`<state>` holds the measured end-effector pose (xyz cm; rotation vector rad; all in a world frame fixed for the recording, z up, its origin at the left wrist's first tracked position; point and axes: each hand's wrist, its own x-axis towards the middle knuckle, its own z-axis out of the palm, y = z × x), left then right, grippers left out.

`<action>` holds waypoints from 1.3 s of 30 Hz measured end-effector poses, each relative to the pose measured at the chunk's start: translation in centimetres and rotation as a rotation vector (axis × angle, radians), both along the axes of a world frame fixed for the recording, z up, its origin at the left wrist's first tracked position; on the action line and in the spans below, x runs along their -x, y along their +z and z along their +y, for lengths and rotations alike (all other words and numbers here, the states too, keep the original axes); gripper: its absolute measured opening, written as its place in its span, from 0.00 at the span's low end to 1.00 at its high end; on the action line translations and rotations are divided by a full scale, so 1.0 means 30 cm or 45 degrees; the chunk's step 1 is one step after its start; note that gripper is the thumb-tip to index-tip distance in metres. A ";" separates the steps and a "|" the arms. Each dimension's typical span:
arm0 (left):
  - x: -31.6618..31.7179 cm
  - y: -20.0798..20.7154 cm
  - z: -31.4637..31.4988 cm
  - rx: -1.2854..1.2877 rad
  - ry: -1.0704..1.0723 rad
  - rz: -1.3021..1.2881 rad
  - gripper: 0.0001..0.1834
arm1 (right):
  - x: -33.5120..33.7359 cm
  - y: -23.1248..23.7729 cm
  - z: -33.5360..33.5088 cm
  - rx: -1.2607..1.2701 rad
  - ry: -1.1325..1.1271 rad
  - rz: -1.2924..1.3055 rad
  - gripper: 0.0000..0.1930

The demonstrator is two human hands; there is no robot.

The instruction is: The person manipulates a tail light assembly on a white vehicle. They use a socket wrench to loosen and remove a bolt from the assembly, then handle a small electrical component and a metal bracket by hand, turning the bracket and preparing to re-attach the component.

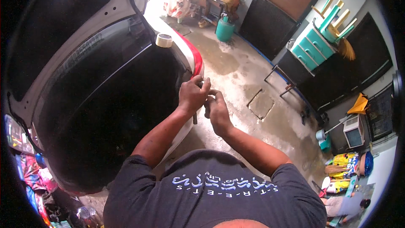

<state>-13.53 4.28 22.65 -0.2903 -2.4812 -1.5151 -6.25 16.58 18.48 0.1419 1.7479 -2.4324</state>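
Both of my hands are together at the right rear corner of a white car [171, 25], beside its red tail light [196, 57]. My left hand [193, 95] is closed, thumb and forefinger pinched together by the light's lower end. Just right of it, my right hand [217, 112] is curled, its fingertips nearly meeting the left ones. What either hand holds is too small or hidden to make out. A short dark strip [195, 118] shows below my left hand. A roll of pale tape [164, 40] rests on the car's edge, beyond my hands.
The car's raised tailgate [25, 76] arches over the dark open trunk [105, 114] on the left. A concrete floor [240, 88] spreads to the right. Beyond are a green gas tank [225, 31], green drawers [312, 48], a metal-framed bench [280, 82] and colourful bags [344, 162].
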 end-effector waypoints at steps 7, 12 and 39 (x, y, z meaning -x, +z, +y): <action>0.034 -0.200 0.060 0.725 -0.231 -0.098 0.28 | 0.020 -0.135 0.052 -1.133 -0.276 0.270 0.12; -0.095 -0.312 -0.012 0.945 -0.661 -0.248 0.29 | 0.064 0.004 0.219 -1.075 0.733 -0.675 0.09; -0.220 -0.001 -0.154 0.069 -0.691 -0.636 0.21 | -0.113 0.242 0.246 -1.636 0.461 0.914 0.10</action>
